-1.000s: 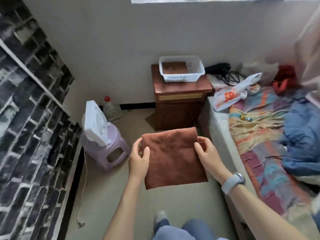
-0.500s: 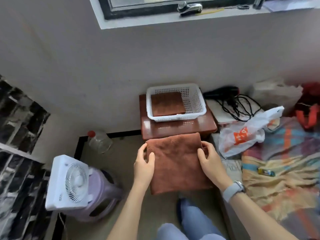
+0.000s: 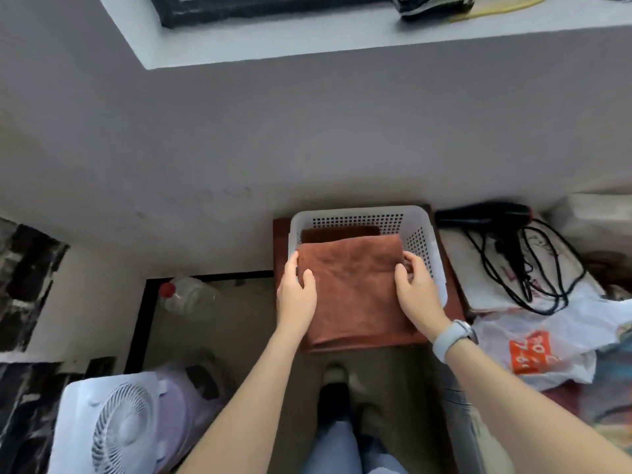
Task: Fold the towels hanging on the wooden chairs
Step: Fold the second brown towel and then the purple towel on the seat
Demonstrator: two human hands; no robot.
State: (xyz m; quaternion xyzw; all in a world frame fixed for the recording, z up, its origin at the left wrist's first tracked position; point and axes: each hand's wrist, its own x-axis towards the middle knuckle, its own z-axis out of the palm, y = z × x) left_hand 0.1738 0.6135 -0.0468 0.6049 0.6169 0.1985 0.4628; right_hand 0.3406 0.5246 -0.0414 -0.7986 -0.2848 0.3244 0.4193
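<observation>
- Head view: the person holds a folded brown towel flat over the near part of a white perforated basket, its front edge hanging out past the basket toward the person.
- The left hand grips the towel's left edge, thumb on top and fingers beneath.
- The right hand grips the right edge the same way; a pale grey wristband sits on that wrist.
- A second, darker towel lies inside the basket, showing just beyond the held one.
- The basket stands on a reddish wooden cabinet against the wall.
- A white fan rests on a lilac stool at lower left; a clear bottle with a red cap is on the floor nearby.
- A black hair dryer with a tangled cord and a white plastic bag lie to the right.
</observation>
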